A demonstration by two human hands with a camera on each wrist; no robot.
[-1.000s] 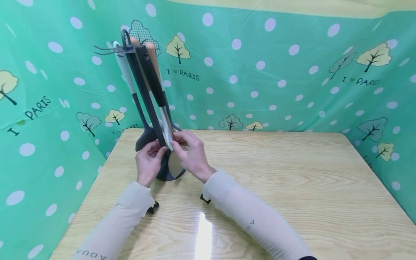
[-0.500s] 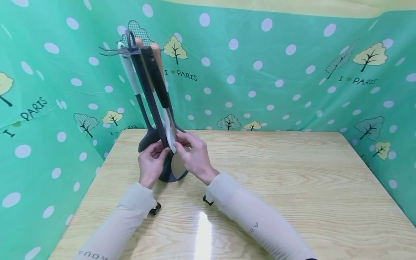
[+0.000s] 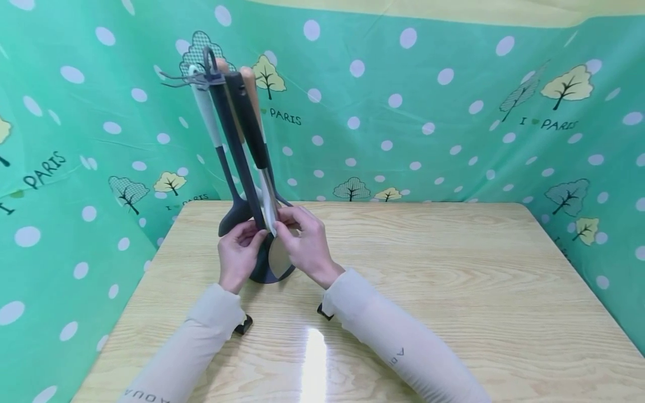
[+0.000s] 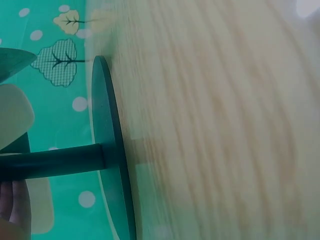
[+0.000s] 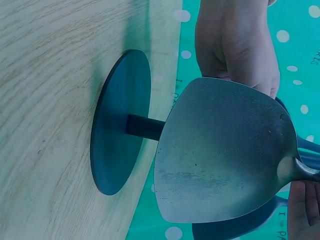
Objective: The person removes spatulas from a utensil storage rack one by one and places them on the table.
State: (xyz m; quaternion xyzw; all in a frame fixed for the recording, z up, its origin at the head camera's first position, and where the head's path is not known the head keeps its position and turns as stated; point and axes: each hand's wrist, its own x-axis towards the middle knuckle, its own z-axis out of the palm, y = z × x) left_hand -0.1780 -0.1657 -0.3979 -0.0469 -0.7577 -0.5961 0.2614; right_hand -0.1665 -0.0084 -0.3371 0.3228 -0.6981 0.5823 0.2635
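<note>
A dark stand with a hooked top carries several hanging kitchen utensils. My left hand (image 3: 239, 249) grips its post (image 3: 242, 151) low down, above the round base (image 3: 262, 274); fingertips (image 4: 19, 202) of this hand show beside the post in the left wrist view. A metal turner (image 5: 225, 150) with a black handle hangs at the near right side. My right hand (image 3: 307, 240) pinches its neck just above the blade. A white-handled utensil (image 3: 206, 112) with a dark head hangs on the left. Behind the turner are a white utensil (image 3: 269, 210) and wooden-ended handles (image 3: 252, 89), partly hidden.
The stand is over the left rear part of a wood-grain table (image 3: 428, 280). A green dotted curtain (image 3: 378, 123) hangs behind and along both sides. Small black devices, one near the left wrist (image 3: 244, 324) and one under the right sleeve (image 3: 363, 302), show below the arms.
The stand has shifted slightly to the right with its utensils, and both hands have moved along with it. The curtain has slid a little left in view. Both holds look the same.
</note>
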